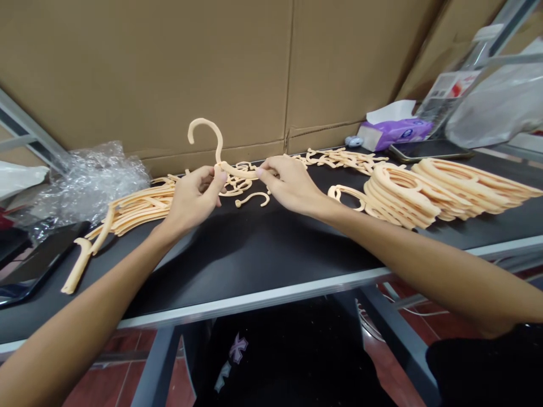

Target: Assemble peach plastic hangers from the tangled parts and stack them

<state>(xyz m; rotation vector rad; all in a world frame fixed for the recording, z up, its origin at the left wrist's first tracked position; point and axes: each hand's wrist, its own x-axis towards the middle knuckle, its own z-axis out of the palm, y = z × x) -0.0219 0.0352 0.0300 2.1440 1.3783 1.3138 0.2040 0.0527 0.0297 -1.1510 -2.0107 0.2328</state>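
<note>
A cream plastic clothes hanger is held up over the black table, its curved hook pointing upward. My left hand pinches it at the base of the hook. My right hand is closed on the hanger's arm, and its fingers hide that end. Below, between my hands, a loose hook lies on the table. More small cream pieces are heaped behind it, partly covered by the held hanger.
Cream hanger parts are stacked at left, beside crumpled clear plastic and a dark phone-like device. Fanned hanger parts stand right. More hooks, a tissue pack, a phone and a bottle lie behind. Cardboard backs the table.
</note>
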